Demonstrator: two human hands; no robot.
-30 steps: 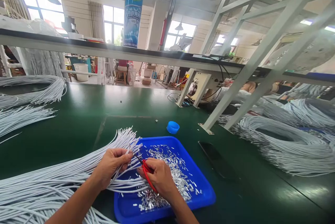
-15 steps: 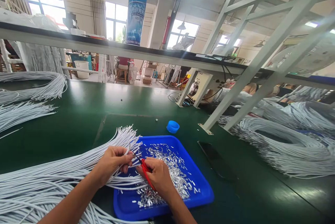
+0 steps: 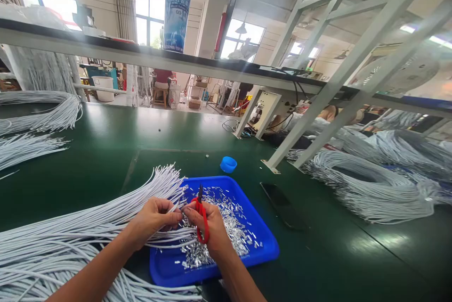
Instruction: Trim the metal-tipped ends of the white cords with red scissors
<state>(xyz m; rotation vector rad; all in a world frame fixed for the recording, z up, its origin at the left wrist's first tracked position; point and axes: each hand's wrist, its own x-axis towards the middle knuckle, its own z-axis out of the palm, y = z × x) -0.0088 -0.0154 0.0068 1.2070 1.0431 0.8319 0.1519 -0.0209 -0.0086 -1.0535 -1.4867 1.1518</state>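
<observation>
My left hand (image 3: 158, 219) is closed in a pinch on the end of a white cable from the large bundle of white cables (image 3: 95, 217). Meeting it at the cable tip, my right hand (image 3: 208, 226) holds red-handled scissors (image 3: 204, 222) in its palm, with the dark blades pointing up and away from the cable. Its thumb and forefinger are at the cable tip; what they pinch is too small to make out. Beneath both hands lies a blue tray (image 3: 261, 248), with many small silvery pieces (image 3: 235, 231) scattered in it. Several cable ends hang over its left side.
A blue cap (image 3: 228, 164) and a dark phone (image 3: 282, 204) lie beyond and right of the tray. Coiled cables (image 3: 374, 189) rest at the right, others (image 3: 45, 109) at the far left. White metal posts (image 3: 303, 127) carry a shelf with a blue spray can (image 3: 178, 7).
The scissors have swung from pointing at the cable to pointing upward. My right hand's fingertips have come to the cable tip beside my left hand. The view has shifted slightly.
</observation>
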